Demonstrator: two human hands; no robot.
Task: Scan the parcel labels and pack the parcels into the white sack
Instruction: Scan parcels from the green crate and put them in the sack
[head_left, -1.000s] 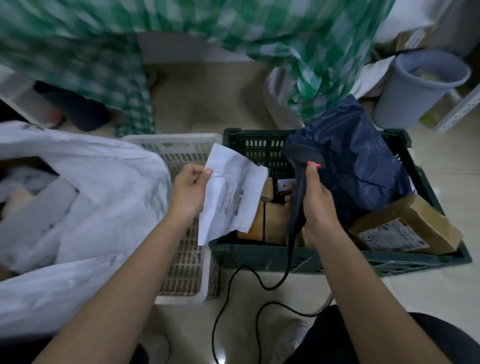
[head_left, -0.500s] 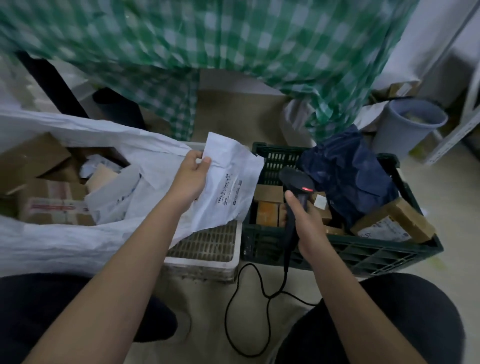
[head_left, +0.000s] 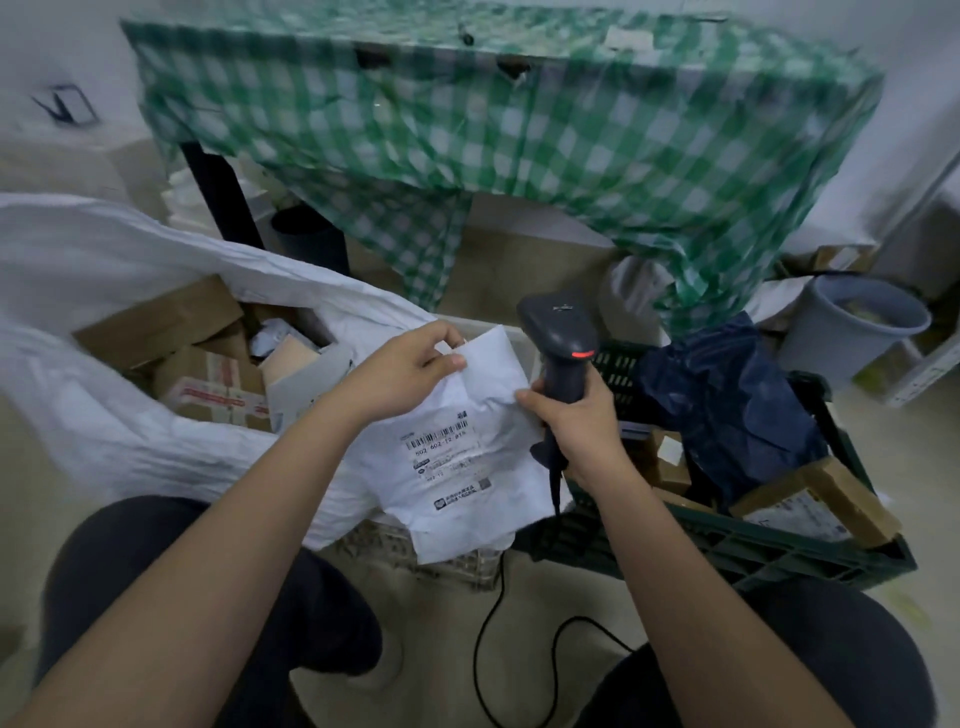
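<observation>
1. Pinching the top edge of one white mailer parcel (head_left: 467, 457), the left hand (head_left: 400, 371) held it label-up over a pale slatted crate (head_left: 457, 561).
2. The right hand (head_left: 576, 426) was wrapped round the grip of one dark barcode scanner (head_left: 558, 338); its thumb touched the parcel's right edge.
3. One white sack (head_left: 104, 415) lay open at the left, holding several brown boxes and grey mailers.
4. One green crate (head_left: 727, 551) at the right held a dark blue bag (head_left: 727, 410) and a few brown boxes.
5. Farther off stood one grey bin (head_left: 852, 338) and one table under a green checked cloth (head_left: 519, 130).
</observation>
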